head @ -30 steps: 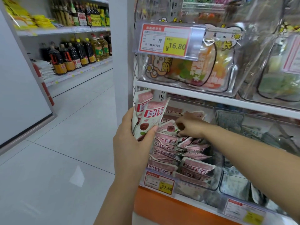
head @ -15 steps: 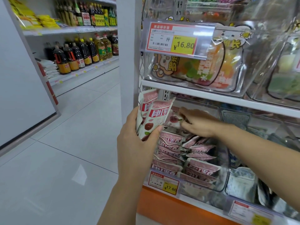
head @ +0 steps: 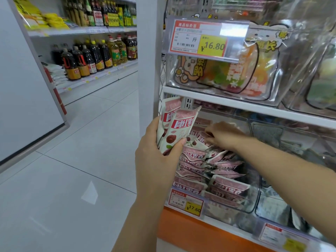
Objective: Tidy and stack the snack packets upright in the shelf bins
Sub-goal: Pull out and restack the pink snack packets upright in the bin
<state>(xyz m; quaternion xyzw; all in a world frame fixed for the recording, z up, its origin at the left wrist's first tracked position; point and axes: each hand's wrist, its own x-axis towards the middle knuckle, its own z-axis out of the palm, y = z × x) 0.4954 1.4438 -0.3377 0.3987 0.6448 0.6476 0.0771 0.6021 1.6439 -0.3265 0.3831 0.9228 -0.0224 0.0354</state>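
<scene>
- Two pink-and-white foil snack packets [head: 179,130] stand upright in the left hand [head: 156,160], with the thumb across their front and the fingers wrapped behind. More may sit behind them, but the fan is too tight to count.
- The right hand [head: 224,136] reaches into the clear plastic shelf bin [head: 254,195]. Its fingertips [head: 209,134] are curled and pinch the top edge of another pink packet [head: 201,140] on the heap.
- The step in hand, as I judge it, is gathering loose packets from the bin into one bundle before restacking.
- The heap of pink packets [head: 209,166] in the bin lies flat and skewed, so the tidying looks early.
- The next move calls for lifting the pinched packet clear and squaring it against the held pair, same face forward.
- The left forearm rises from below with the wrist straight. The right forearm crosses in from the right with the wrist bent down into the bin.
</scene>
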